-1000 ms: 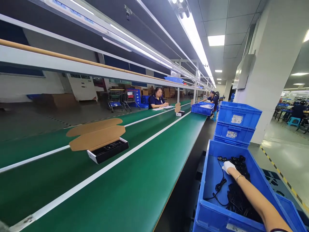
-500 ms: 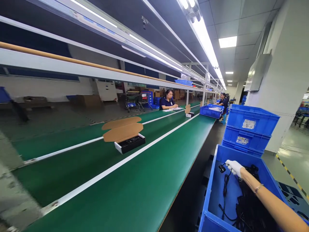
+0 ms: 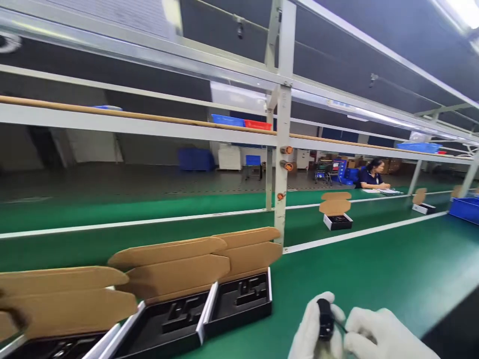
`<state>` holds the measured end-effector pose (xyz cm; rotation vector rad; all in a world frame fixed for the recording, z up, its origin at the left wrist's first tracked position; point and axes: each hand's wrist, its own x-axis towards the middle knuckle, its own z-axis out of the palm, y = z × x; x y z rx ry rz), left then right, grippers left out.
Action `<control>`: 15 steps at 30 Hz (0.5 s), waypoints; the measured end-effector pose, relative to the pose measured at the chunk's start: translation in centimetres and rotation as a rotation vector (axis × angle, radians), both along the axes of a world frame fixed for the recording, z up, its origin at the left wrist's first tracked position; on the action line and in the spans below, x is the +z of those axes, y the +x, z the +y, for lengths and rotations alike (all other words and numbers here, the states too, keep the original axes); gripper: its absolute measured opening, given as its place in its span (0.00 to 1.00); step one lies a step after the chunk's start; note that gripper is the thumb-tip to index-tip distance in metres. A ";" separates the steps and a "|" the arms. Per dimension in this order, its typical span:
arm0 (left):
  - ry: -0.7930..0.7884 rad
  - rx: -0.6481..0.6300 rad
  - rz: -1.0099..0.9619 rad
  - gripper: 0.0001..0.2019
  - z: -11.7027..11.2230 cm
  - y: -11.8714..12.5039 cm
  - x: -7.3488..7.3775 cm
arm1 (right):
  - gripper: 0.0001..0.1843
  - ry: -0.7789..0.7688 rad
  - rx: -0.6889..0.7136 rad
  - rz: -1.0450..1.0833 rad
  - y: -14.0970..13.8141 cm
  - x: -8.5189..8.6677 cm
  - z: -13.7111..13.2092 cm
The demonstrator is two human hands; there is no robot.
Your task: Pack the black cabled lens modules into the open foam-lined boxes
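In white gloves, both my hands are close together over the green bench at the lower right. My left hand [image 3: 305,331] is closed around a small rounded black device [image 3: 325,319], which stands upright between thumb and fingers. Beside it, my right hand [image 3: 381,331] pinches a thin dark cord [image 3: 341,327] that runs to the device. To the left are open cardboard boxes; the nearest one, a black box [image 3: 239,304] with its brown lid up, has a black molded insert. A second black box [image 3: 168,324] adjoins it.
A white upright post [image 3: 283,209] stands behind the boxes. Farther along the line are another open box [image 3: 339,222], a blue bin [image 3: 466,209] and a seated person [image 3: 372,175]. Blue and red trays [image 3: 258,124] sit on the overhead shelf.
The view has swung left from the blue bin of black cables to the bench boxes. My right hand has left the bin; the black device is now in my left hand.
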<state>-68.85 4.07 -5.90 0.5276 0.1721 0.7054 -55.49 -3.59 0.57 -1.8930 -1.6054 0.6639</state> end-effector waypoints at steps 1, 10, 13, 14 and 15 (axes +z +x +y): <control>0.006 0.073 0.026 0.25 1.2 -1.9 0.2 | 0.14 0.043 0.062 -0.066 -0.4 0.6 3.1; 0.093 0.276 0.114 0.27 9.7 -10.0 -0.6 | 0.13 0.837 -0.160 -0.460 -0.9 6.1 32.7; 0.121 0.271 0.119 0.25 10.6 -10.5 -0.6 | 0.09 0.840 -0.168 -0.466 -1.7 6.8 35.1; 0.118 0.278 0.113 0.23 10.7 -10.6 -0.5 | 0.08 0.838 -0.174 -0.464 -1.9 7.0 34.9; 0.104 0.284 0.107 0.23 10.8 -10.7 -0.3 | 0.08 0.837 -0.182 -0.454 -2.2 7.1 34.0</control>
